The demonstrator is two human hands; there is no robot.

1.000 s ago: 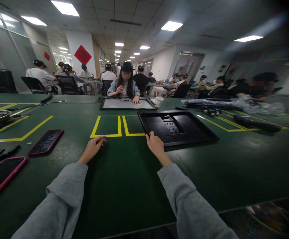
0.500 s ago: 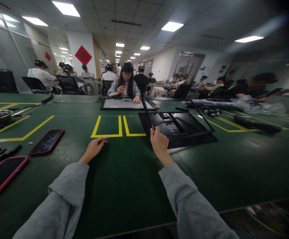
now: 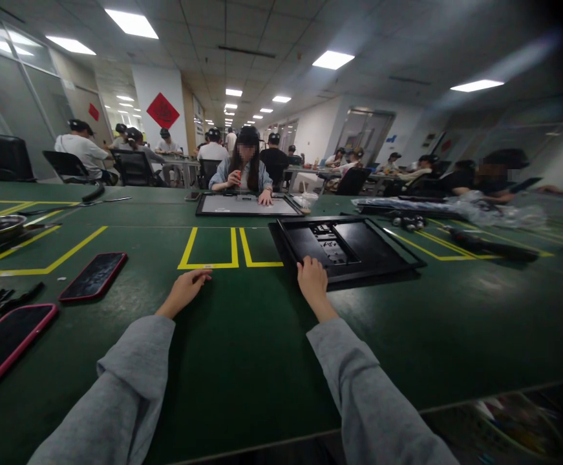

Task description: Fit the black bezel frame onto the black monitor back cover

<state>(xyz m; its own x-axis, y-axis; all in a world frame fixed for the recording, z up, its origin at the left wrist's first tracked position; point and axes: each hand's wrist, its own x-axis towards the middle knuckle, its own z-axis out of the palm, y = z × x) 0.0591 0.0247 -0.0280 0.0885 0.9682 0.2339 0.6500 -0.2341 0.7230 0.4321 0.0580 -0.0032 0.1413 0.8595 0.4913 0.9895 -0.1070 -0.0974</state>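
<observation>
On the right side of the green table, a thin black rectangular frame (image 3: 286, 241) lies low over a black panel (image 3: 371, 242) with a recessed, cut-out middle. My right hand (image 3: 313, 283) is at the frame's near left corner, fingers bent over its edge; the fingertips are partly hidden. My left hand (image 3: 185, 290) rests on the table near a yellow tape outline (image 3: 208, 266). Its fingers reach loosely forward and hold nothing.
Two phones (image 3: 94, 276) with red edges lie at left, near black strips (image 3: 12, 302) and a metal bowl (image 3: 0, 231). Across the table a person (image 3: 246, 169) works over a grey panel (image 3: 247, 204). Plastic-wrapped parts (image 3: 407, 203) and a black tool (image 3: 492, 244) lie at right.
The black frame, raised and tilted before, has come down onto the panel. My right hand has stayed at its corner, and my left hand has hardly moved.
</observation>
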